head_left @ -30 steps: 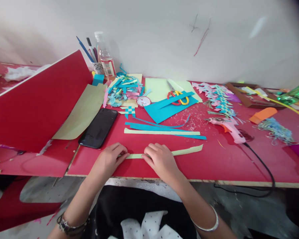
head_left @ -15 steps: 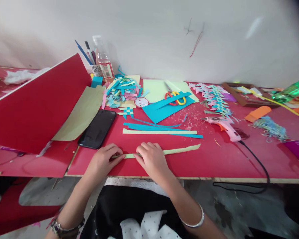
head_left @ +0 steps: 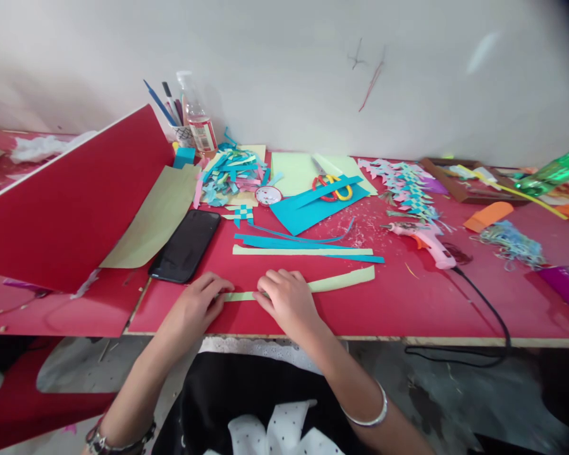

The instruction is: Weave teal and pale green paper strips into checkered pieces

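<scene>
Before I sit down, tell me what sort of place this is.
Probably a paper-craft workspace: scissors, a pink glue gun and a heap of cut paper strips are in view.

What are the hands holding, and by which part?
A pale green paper strip: the left hand near its left end, the right hand near its middle.

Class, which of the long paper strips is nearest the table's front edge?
The pale green strip touched by the left grip and right grip; the other pale strip lies farther back with the blue strips.
</scene>
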Available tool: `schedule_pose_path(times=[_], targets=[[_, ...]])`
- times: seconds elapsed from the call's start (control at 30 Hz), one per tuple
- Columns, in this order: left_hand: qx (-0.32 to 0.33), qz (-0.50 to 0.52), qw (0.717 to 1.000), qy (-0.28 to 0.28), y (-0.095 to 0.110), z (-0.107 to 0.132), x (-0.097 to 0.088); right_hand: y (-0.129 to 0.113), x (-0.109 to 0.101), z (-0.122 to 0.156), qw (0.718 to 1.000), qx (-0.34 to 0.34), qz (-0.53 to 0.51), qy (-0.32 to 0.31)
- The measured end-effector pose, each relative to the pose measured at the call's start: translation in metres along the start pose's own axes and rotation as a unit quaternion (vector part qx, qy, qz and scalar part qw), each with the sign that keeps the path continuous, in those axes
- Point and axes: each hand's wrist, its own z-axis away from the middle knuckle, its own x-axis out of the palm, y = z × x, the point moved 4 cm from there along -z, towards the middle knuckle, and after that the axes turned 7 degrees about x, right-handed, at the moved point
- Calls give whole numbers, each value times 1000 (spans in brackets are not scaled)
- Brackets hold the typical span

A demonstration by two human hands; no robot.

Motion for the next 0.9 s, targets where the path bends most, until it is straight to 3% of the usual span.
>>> schedule_pose_path(times=[0.17, 0.33, 0.5, 0.9], targets=[[57, -162, 985, 1, 27, 11, 9, 1, -1, 0, 1000, -2, -10, 2], [77, -199, 977, 9, 41, 21, 26, 0, -1, -1, 1000, -1, -19, 8], [64, -223, 973, -3, 44, 22, 28, 4, -4, 1, 999, -16, -41, 4], [14, -286, 956, -57, 63, 12, 29, 58, -23, 29, 999, 34, -37, 11]])
